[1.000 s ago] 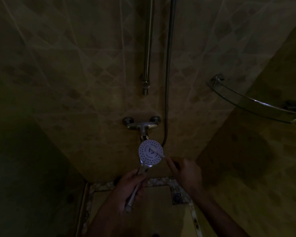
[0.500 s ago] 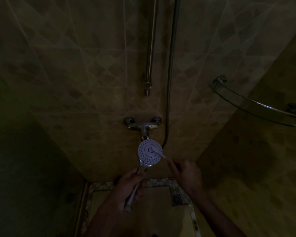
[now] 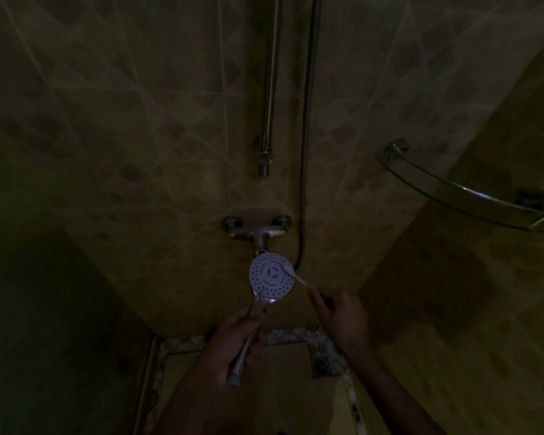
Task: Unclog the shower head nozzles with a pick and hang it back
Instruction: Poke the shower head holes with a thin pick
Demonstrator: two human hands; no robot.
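Dim tiled shower corner (image 3: 139,152); light poor, fine detail lost. A chrome riser rail (image 3: 269,89) runs down the back wall, with the dark hose (image 3: 308,120) hanging just right of it. A glass corner shelf (image 3: 453,189) sits at upper right, well apart from the work. The mixer tap (image 3: 258,230) is below the rail, directly behind the shower head from this angle.

The shower head (image 3: 271,276) is off its mount, held up in front of the tap, nozzle face turned toward the camera. Its long axis runs from the round face down and slightly left along the handle into the left hand (image 3: 233,343), whose fingers wrap the handle low down. The handle's end pokes out below the fist.

The right hand (image 3: 343,318) is to the lower right of the face, fingertips pinched on the rear end of the pick (image 3: 294,276). The pick is a thin pale stick slanting up-left, its tip on the right part of the face, near the rim.

Judgement: still working nozzles, hanging not begun. Remaining holes lie left and below the tip, so the right hand, the nearer one to the face, must reach across it. The left may turn the handle to bring rows round instead. Whether the tip is seated in a hole cannot be told.
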